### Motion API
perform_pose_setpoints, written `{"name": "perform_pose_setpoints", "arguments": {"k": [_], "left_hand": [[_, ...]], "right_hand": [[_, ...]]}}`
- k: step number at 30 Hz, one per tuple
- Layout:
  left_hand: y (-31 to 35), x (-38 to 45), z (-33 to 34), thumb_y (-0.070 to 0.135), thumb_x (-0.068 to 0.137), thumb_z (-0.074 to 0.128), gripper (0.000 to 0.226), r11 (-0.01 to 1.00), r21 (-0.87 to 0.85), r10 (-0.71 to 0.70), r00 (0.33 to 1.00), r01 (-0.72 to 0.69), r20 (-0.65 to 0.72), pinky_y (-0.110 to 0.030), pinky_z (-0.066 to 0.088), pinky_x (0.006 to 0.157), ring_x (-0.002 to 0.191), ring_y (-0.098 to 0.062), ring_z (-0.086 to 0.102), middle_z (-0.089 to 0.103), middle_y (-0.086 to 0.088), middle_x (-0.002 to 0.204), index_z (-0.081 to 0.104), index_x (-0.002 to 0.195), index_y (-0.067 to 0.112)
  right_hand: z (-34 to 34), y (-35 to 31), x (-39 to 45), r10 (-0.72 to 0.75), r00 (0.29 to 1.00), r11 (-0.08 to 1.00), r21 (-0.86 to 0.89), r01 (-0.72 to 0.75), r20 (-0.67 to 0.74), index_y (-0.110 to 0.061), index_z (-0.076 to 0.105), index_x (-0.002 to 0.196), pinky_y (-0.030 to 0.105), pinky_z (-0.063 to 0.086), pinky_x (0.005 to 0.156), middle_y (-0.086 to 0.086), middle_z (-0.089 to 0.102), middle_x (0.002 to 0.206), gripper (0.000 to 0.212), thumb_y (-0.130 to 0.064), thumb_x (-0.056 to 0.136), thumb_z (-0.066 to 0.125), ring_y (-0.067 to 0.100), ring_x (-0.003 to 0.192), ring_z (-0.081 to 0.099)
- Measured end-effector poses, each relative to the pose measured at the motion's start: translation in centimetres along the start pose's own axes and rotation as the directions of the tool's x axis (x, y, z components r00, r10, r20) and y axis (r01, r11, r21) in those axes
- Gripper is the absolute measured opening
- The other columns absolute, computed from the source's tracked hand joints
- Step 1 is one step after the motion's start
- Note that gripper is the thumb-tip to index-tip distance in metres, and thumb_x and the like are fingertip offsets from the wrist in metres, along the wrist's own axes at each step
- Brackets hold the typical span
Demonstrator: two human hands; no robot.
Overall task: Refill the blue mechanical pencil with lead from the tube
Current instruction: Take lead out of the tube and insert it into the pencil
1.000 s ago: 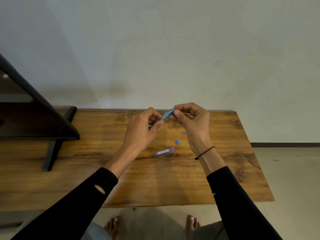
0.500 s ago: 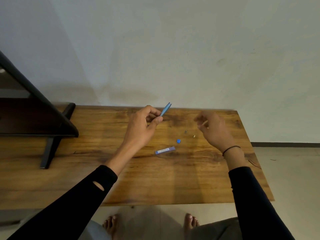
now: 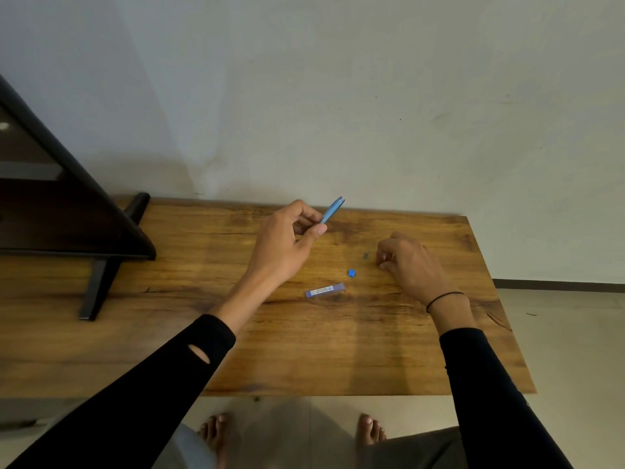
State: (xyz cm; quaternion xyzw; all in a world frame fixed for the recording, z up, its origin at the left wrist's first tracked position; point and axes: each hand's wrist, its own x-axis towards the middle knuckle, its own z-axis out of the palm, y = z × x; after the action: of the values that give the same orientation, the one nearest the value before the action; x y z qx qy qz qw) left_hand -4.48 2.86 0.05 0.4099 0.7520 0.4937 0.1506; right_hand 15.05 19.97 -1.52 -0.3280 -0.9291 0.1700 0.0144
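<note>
My left hand holds the blue mechanical pencil above the wooden table, its free end tilted up and to the right. The lead tube, blue with a white label, lies flat on the table below that hand. A small blue cap rests just beyond the tube. My right hand is down on the table to the right, fingertips pinched together next to a tiny dark piece. Whether those fingertips hold anything is too small to tell.
A dark screen on a black stand occupies the table's left end. A pale wall rises right behind the table. The table's right edge drops to a tiled floor. My bare feet show below the front edge.
My two hands were together on the pencil. The right hand has let go, swung right and dropped to the table. The left hand keeps the pencil raised, almost still.
</note>
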Motion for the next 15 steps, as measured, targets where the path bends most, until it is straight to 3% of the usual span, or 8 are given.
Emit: {"name": "perform_pose_setpoints", "arguments": {"k": [3, 5, 8, 9, 11, 15], "left_hand": [[0.1, 0.0, 0.0, 0.018, 0.095, 0.081, 0.012, 1.0, -0.011, 0.004, 1.0, -0.003, 0.005, -0.007, 0.053, 0.074, 0.088, 0.007, 0.071, 0.076, 0.016, 0.096, 0.074, 0.105, 0.021], [0.1, 0.0, 0.0, 0.019, 0.095, 0.081, 0.012, 1.0, -0.009, 0.007, 1.0, -0.007, 0.013, -0.008, 0.054, 0.074, 0.087, 0.0, 0.073, 0.077, 0.012, 0.097, 0.074, 0.105, 0.02], [0.0, 0.0, 0.0, 0.019, 0.095, 0.081, 0.013, 1.0, -0.007, 0.015, 1.0, -0.015, 0.024, -0.012, 0.057, 0.076, 0.088, -0.003, 0.075, 0.078, 0.01, 0.097, 0.075, 0.106, 0.018], [0.0, 0.1, 0.0, 0.019, 0.095, 0.082, 0.012, 1.0, -0.007, 0.017, 0.999, -0.017, 0.03, -0.012, 0.058, 0.076, 0.088, -0.002, 0.075, 0.078, 0.011, 0.096, 0.075, 0.106, 0.019], [0.1, 0.0, 0.1, 0.018, 0.095, 0.082, 0.012, 1.0, -0.006, 0.022, 0.999, -0.022, 0.045, -0.012, 0.057, 0.076, 0.086, 0.0, 0.074, 0.076, 0.014, 0.094, 0.075, 0.105, 0.02], [0.4, -0.2, 0.4, 0.016, 0.096, 0.081, 0.011, 0.998, 0.009, 0.059, 0.995, -0.06, 0.08, -0.004, 0.051, 0.07, 0.083, 0.012, 0.07, 0.072, 0.023, 0.089, 0.075, 0.104, 0.019]], "right_hand": [[-0.1, -0.2, -0.1, -0.036, 0.999, 0.999, -0.003, 0.036, -0.003, -0.015, 0.064, 0.091, 0.045, 0.055, 0.073, 0.003, 0.064, 0.098, 0.011, -0.005, 0.097, 0.066, 0.03, 0.088, 0.064], [-0.4, -0.2, -0.1, -0.025, 0.999, 0.995, 0.096, 0.029, -0.041, -0.011, 0.064, 0.095, 0.046, 0.057, 0.073, 0.005, 0.069, 0.093, 0.01, -0.002, 0.098, 0.062, 0.031, 0.086, 0.067], [-1.5, -0.8, 0.2, 0.071, 0.985, 0.93, 0.366, -0.007, -0.16, -0.019, 0.068, 0.101, 0.026, 0.059, 0.066, 0.005, 0.072, 0.085, 0.018, -0.002, 0.102, 0.062, 0.018, 0.073, 0.072], [-1.8, -1.2, 0.3, 0.097, 0.975, 0.88, 0.475, 0.009, -0.199, -0.02, 0.07, 0.099, 0.022, 0.059, 0.068, 0.005, 0.074, 0.084, 0.02, -0.002, 0.102, 0.063, 0.014, 0.069, 0.072], [-2.5, -2.3, 0.6, 0.128, 0.958, 0.717, 0.692, 0.088, -0.255, -0.015, 0.073, 0.097, 0.028, 0.062, 0.072, 0.005, 0.075, 0.084, 0.018, 0.0, 0.102, 0.065, 0.012, 0.068, 0.072], [-2.9, -4.9, 0.4, 0.168, 0.958, 0.258, 0.948, 0.186, -0.233, -0.003, 0.07, 0.1, 0.026, 0.061, 0.071, 0.004, 0.074, 0.083, 0.008, 0.005, 0.1, 0.066, 0.016, 0.073, 0.071]]}}
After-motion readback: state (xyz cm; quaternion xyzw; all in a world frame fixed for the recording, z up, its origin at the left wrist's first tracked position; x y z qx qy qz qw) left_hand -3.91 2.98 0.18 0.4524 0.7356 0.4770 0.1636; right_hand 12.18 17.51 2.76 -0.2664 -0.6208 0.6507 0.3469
